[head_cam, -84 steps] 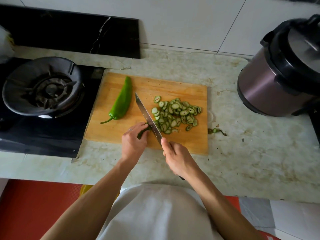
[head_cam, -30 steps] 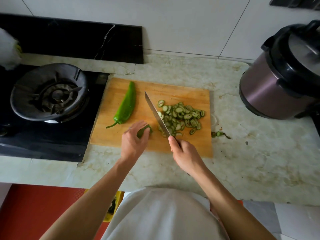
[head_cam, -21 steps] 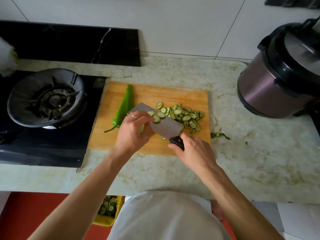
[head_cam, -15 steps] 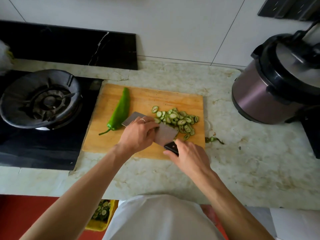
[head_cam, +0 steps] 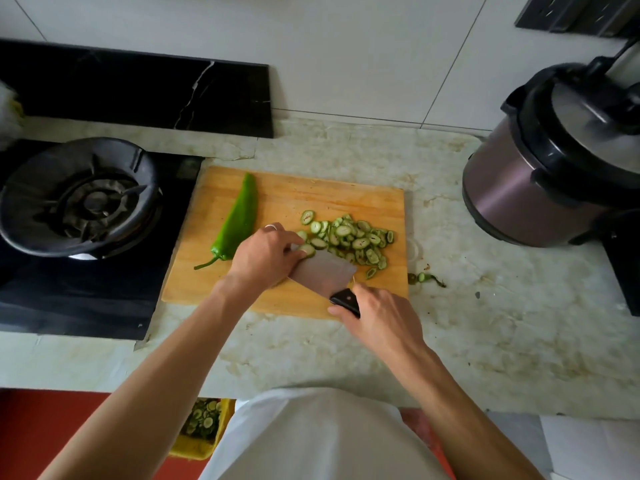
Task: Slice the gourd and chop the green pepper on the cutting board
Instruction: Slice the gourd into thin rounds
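Note:
A wooden cutting board lies on the counter. A whole green pepper rests on its left part. A pile of thin gourd slices covers its right part. My right hand grips the black handle of a cleaver, whose blade lies tilted flat-side up over the board. My left hand rests on the blade, fingertips touching a gourd slice at its upper edge. Anything under my left palm is hidden.
A black gas stove sits left of the board. A pressure cooker stands at the right. A gourd scrap lies on the marble counter beside the board. A yellow container of slices sits below the counter edge.
The cleaver went from cutting edge-down to lying flat-side up. My left hand left the gourd end piece and moved onto the blade, sliding along it toward the slice pile.

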